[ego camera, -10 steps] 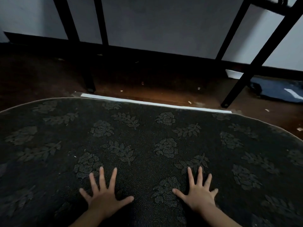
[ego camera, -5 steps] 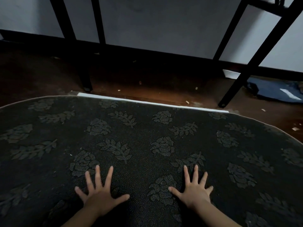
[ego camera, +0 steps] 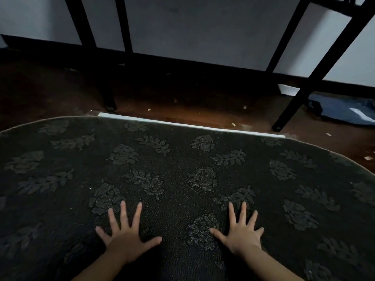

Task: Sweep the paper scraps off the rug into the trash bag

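Observation:
A dark rug (ego camera: pixel 182 159) with a grey flower pattern fills the lower view. My left hand (ego camera: pixel 125 238) lies flat on it near the bottom, fingers spread, holding nothing. My right hand (ego camera: pixel 241 234) lies flat a little to the right, fingers spread too. A few tiny pale specks (ego camera: pixel 90 188) dot the rug left of my left hand. Small paper scraps (ego camera: pixel 233 124) lie on the brown floor beyond the rug's far edge, and one more scrap (ego camera: pixel 368 158) lies at the right. No trash bag is clearly in view.
A white strip (ego camera: pixel 182 124) runs along the rug's far edge. Black metal legs stand on the floor at the left (ego camera: pixel 109 98) and right (ego camera: pixel 288 114). A dark blue bundle (ego camera: pixel 345 112) lies at the far right by the pale wall (ego camera: pixel 203 27).
Both hands stay flat on the rug in nearly the same spots. The view has shifted slightly, so the rug and floor appear a little lower and left.

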The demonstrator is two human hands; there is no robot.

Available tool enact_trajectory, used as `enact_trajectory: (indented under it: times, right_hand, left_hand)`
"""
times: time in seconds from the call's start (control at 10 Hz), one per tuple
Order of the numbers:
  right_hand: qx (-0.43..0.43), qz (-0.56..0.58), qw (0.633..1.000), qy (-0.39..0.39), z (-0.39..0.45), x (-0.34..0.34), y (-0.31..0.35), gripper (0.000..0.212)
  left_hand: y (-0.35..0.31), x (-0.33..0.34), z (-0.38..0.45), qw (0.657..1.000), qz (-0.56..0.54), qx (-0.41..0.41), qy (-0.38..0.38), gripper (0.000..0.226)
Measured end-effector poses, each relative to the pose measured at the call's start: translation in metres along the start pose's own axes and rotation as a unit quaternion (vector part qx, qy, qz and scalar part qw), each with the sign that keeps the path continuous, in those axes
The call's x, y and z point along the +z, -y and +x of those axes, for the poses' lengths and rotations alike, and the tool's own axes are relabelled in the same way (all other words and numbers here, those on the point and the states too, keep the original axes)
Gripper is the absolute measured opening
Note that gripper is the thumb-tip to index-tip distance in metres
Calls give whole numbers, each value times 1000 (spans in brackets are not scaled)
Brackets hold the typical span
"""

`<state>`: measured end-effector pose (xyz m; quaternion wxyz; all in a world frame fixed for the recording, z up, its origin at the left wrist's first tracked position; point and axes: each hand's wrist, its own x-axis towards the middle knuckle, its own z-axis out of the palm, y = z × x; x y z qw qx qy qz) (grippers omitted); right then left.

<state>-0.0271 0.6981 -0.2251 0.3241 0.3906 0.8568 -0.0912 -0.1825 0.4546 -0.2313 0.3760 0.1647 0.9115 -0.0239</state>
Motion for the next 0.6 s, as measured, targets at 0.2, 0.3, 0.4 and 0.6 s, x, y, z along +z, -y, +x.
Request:
enact_trajectory:
  times: [0.2,0.3,0.4,0.6]
  right_hand:
    - [-9,-2,1000,-26,1,6,1,105]
    - [-8,-2,1000,-23,-1,11,2,104]
    - [-7,-9,1000,8,0,1,4,101]
    - [-36,-5,995,94,-26,-43,0,76]
  left_hand:
    - [4,5,4,999,-8,15,-34,126]
    - [6,6,6,1000,4,8,-8,126]
    - [1,-5,7,999,35,-2,41,121]
    - [-10,-54,-11,992,29,-7,126,85]
